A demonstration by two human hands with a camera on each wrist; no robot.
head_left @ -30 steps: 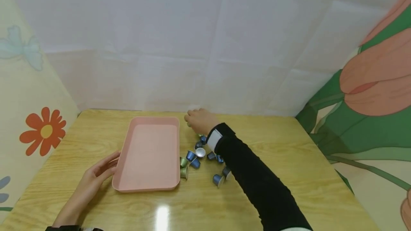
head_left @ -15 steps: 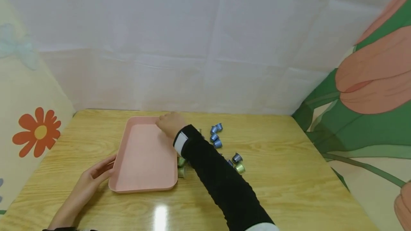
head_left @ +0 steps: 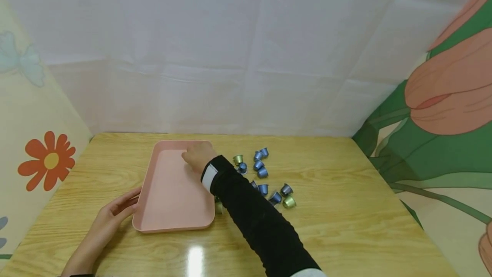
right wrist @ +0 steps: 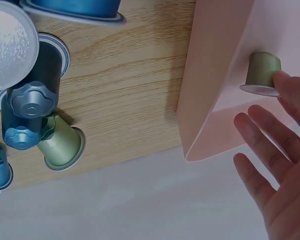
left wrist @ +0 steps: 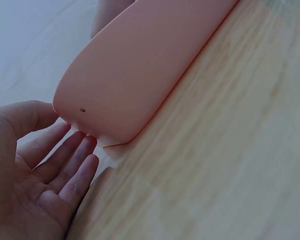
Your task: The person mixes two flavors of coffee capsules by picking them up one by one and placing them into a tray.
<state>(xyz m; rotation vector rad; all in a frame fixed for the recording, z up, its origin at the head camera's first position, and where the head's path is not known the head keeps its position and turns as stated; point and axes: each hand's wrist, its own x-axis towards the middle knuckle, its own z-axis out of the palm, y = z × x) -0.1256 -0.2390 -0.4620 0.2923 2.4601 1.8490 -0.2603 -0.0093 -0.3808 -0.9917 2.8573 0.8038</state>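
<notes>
A pink rectangular tray lies on the wooden table. My left hand is at its left side, and in the left wrist view the extended fingertips and thumb touch the tray's outer wall near a corner. My right hand is over the tray's far right part. In the right wrist view a green coffee capsule is inside the tray, against my right thumb, which pinches it; the index finger is hidden behind. The other fingers spread loosely.
Right of the tray are several blue coffee capsules, a dark one and green ones. The black sleeve hides part of the group. A white sheet hangs behind the table.
My right hand has moved left from beyond the capsules to over the tray, bringing the green coffee capsule. More capsules on the table have come into view. The left hand stays at the tray.
</notes>
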